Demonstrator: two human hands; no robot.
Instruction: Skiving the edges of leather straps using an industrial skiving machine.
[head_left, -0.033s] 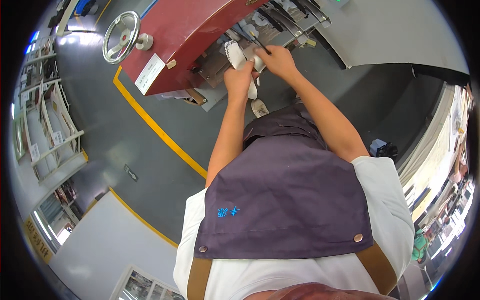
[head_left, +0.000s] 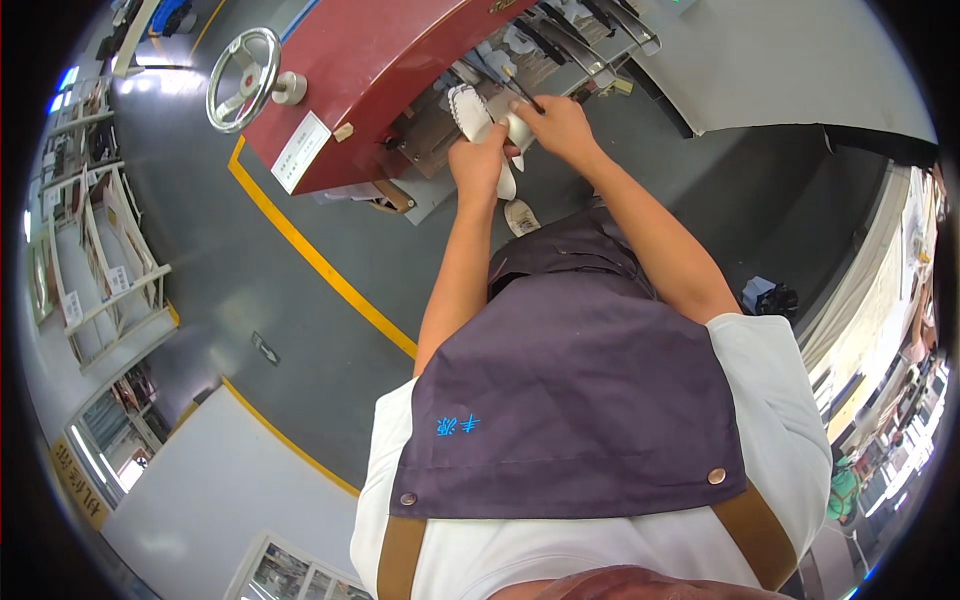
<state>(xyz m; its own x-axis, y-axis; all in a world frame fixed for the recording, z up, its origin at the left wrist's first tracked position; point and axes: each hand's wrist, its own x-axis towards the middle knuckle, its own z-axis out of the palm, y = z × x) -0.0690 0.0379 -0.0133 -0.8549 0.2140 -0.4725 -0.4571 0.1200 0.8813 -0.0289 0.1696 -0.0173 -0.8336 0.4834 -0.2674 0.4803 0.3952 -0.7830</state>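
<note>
A white, shoe-shaped piece (head_left: 468, 112) with dark marks or notches along its rounded edge is gripped by my left hand (head_left: 478, 165). Its fingers are closed, and a narrow white part (head_left: 507, 183) hangs below them. Close beside it, my right hand (head_left: 562, 127) is closed round a slender dark stick-like tool (head_left: 524, 93), whose exact kind I cannot make out. A curved white flap (head_left: 519, 134) shows between the two hands, by the right fingers. Whether it belongs to the same white piece is hidden by the fingers.
A red machine (head_left: 350, 70) with a chrome handwheel (head_left: 243, 80) stands ahead to the left. Beyond my hands, a metal rack (head_left: 600, 68) holds dark and pale pieces. A grey panel (head_left: 790, 70) lies to the right, and a yellow floor line (head_left: 310, 260) runs at left.
The whole view has shifted very slightly. Both hands keep the same hold, with no other clear movement.
</note>
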